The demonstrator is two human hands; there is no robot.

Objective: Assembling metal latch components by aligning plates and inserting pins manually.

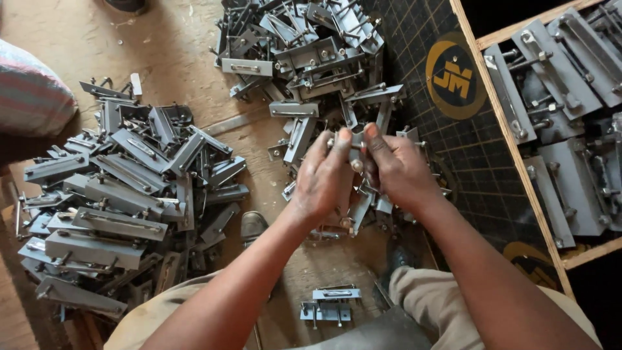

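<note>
Holding a small grey metal bracket point(355, 144) between us, our left hand point(322, 176) and right hand point(396, 170) were closed on it with the fingertips, above the middle of the floor point(84, 45). A heap of the same grey brackets point(311, 58) lay just beyond our hands, and a second heap point(123, 194) lay well to the left. On the right, a wooden crate point(502, 123) held more brackets laid in rows. Beside it ran a black mat with a grid pattern point(453, 162) bearing a round yellow emblem point(455, 76). A striped sack point(29, 91) sat at the left edge.
</note>
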